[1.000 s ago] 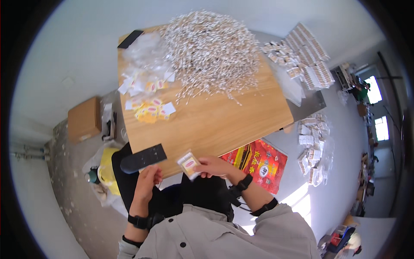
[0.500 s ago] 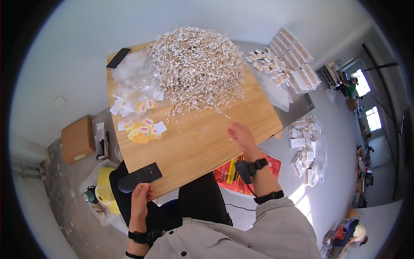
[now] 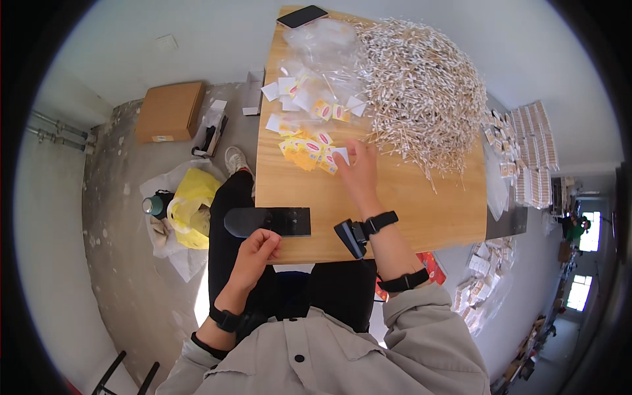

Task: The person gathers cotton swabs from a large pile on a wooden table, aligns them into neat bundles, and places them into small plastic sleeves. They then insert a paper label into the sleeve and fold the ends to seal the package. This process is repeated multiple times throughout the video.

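Note:
My right hand reaches over the wooden table, thumb and fingers closing on a small white card. That card lies at the right edge of a loose pile of yellow and white printed cards. Close to the table's near edge, my left hand is closed, thumb against fingers, with nothing showing in it. Just beyond it lies a flat black plate with a rounded left end, partly overhanging the table's left edge. A large heap of cotton swabs covers the far right of the table.
Clear plastic bags and a dark phone lie at the table's far left. Packed swab stacks stand beyond its right side. On the floor at left are a cardboard box and a yellow plastic bag.
The view has turned, so the table sits further right. My right hand has gone from above the table's right side to the card pile. My left hand stays near the black plate.

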The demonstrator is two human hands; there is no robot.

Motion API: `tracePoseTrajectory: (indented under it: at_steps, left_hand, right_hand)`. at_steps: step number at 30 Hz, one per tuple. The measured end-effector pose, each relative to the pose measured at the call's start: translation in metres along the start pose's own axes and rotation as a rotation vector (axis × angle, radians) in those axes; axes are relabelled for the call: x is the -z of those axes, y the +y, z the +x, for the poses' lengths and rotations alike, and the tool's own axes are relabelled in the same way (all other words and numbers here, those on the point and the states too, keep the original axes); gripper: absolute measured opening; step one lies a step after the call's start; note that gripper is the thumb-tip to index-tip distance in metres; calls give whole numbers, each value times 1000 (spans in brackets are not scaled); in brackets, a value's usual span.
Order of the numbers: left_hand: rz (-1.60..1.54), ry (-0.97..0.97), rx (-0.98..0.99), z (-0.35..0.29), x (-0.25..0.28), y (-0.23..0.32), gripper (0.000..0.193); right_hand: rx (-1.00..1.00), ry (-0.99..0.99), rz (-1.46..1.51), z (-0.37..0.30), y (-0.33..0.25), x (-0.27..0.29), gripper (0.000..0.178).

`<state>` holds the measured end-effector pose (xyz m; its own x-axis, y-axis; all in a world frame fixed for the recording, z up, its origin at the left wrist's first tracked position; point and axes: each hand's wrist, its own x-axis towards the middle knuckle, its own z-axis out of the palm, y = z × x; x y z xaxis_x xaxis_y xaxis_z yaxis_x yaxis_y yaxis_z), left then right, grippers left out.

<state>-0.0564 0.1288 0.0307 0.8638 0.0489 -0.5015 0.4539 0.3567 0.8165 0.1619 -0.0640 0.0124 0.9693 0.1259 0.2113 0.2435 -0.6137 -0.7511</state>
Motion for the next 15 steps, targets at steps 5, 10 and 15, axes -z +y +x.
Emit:
tracePoseTrajectory:
  at_steps: [5, 10, 15]
  left_hand:
    - [54, 7, 4, 0, -2, 5, 16]
    - [81, 13, -22, 4, 2, 5, 17]
    - [101, 28, -54, 8, 2, 2, 17]
  right_hand:
    - [290, 90, -324, 48, -22, -18, 44]
    - [432, -46, -515, 71, -2, -18, 35]
    - [603, 8, -472, 74, 2, -23, 22]
